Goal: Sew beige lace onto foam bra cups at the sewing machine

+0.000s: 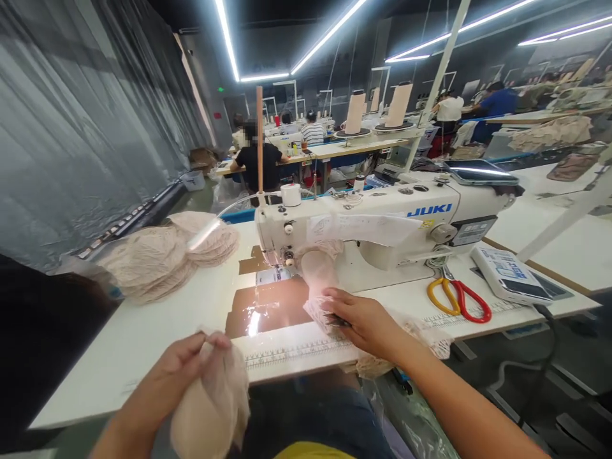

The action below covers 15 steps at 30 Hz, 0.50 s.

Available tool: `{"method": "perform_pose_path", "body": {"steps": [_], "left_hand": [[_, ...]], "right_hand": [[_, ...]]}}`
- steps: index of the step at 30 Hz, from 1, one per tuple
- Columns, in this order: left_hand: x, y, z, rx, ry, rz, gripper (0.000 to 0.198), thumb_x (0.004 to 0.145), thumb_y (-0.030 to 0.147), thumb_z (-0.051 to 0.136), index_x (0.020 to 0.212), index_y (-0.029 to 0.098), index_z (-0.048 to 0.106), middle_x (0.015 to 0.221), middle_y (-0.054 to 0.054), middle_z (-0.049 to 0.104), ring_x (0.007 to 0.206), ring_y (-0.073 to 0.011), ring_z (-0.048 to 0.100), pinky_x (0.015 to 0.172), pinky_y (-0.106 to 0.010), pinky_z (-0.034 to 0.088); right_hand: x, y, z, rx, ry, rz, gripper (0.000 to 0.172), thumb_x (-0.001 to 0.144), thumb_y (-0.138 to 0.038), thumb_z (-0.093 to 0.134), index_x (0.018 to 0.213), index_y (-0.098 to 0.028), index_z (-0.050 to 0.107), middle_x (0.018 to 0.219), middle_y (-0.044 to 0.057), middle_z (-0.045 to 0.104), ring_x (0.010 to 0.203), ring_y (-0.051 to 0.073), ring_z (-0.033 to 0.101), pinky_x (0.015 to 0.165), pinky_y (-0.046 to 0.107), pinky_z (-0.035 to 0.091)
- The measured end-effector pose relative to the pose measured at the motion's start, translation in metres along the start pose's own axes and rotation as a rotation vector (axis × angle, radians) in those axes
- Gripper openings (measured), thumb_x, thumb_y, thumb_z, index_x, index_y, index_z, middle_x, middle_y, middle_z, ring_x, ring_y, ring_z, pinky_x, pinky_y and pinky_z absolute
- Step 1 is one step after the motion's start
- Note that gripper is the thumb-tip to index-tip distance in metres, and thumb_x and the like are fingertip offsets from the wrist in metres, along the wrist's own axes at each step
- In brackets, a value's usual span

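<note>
Low at the front left, my left hand [165,376] pinches the top edge of a beige cup-shaped fabric piece [203,417], which hangs over the table's front edge. My right hand [370,322] is closed on pale pink lace fabric [316,313] in front of the sewing machine [354,223]. A small dark metal tool [338,320], perhaps thread snips, shows under its fingers. More of the pink fabric runs back beneath the machine arm. The presser foot [275,275] is to the left of that fabric, over a shiny brown plate [268,309].
Stacked beige lace pieces [148,261] lie on the left of the table. Scissors [459,299] with yellow and red handles and a white box [509,274] with a cable are at right. A phone [482,172] rests on the machine. People sit at machines farther back.
</note>
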<state>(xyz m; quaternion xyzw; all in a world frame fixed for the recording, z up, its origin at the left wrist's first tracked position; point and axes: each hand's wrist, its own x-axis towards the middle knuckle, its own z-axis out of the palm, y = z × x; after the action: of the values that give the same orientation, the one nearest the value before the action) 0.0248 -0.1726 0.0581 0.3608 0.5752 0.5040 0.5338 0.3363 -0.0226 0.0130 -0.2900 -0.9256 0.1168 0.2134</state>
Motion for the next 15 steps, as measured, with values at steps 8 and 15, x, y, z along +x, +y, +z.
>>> {"method": "perform_pose_path", "body": {"steps": [8, 15], "left_hand": [[0.027, 0.016, -0.059, -0.162, 0.279, 0.183, 0.030, 0.063, 0.030, 0.079, 0.088, 0.018, 0.069, 0.081, 0.000, 0.068, 0.071, -0.0117, 0.060, 0.065, -0.017, 0.046], [0.043, -0.009, -0.055, -0.099, 0.125, 0.226, 0.030, 0.069, 0.034, 0.076, 0.090, 0.014, 0.069, 0.098, -0.009, 0.071, 0.090, -0.0188, 0.063, 0.082, -0.026, 0.046]], "right_hand": [[0.044, 0.049, -0.002, -0.243, -0.110, 0.268, 0.024, 0.086, -0.024, 0.051, 0.098, -0.020, 0.071, 0.117, 0.012, 0.064, 0.083, 0.024, 0.067, 0.066, 0.030, 0.047], [0.029, -0.001, -0.018, -0.027, 0.061, 0.268, 0.043, 0.090, -0.046, 0.042, 0.116, -0.018, 0.063, 0.108, 0.014, 0.067, 0.095, 0.030, 0.063, 0.075, 0.038, 0.048]]}}
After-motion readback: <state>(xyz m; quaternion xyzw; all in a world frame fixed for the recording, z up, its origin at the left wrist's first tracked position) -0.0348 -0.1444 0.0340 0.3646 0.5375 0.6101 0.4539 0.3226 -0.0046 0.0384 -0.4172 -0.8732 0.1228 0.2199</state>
